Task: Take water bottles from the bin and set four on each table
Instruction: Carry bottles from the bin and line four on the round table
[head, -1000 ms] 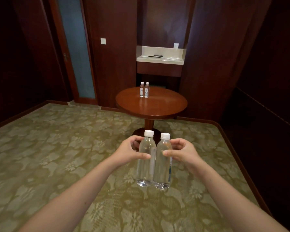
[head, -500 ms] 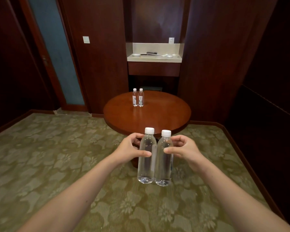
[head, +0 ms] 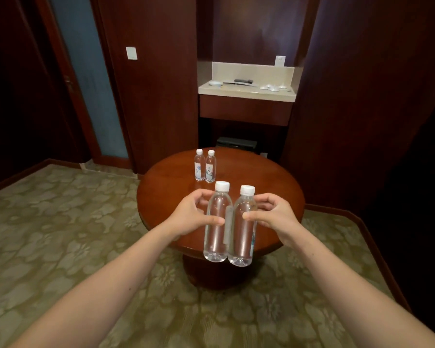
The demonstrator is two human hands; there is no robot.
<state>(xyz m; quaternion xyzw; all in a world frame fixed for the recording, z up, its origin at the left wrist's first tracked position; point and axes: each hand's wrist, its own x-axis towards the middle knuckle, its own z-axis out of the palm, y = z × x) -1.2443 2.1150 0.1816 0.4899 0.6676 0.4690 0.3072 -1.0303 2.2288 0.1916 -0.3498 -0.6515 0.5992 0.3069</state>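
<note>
My left hand (head: 190, 216) grips a clear water bottle (head: 217, 232) with a white cap, held upright. My right hand (head: 274, 217) grips a second clear bottle (head: 242, 237) pressed against the first. Both hang in the air over the near part of a round dark-wood table (head: 261, 187). Two labelled water bottles (head: 205, 167) stand side by side on the table's far left part. The bin is not in view.
Patterned green carpet (head: 60, 234) covers the floor around the table's pedestal. Behind the table a wall niche holds a pale counter (head: 246, 90) with small dishes. A frosted-glass door (head: 86, 79) is at the back left, dark wood walls on the right.
The table has come much nearer and larger in view. The two held bottles, earlier over the carpet, are now above the table's near edge. My grips have not changed.
</note>
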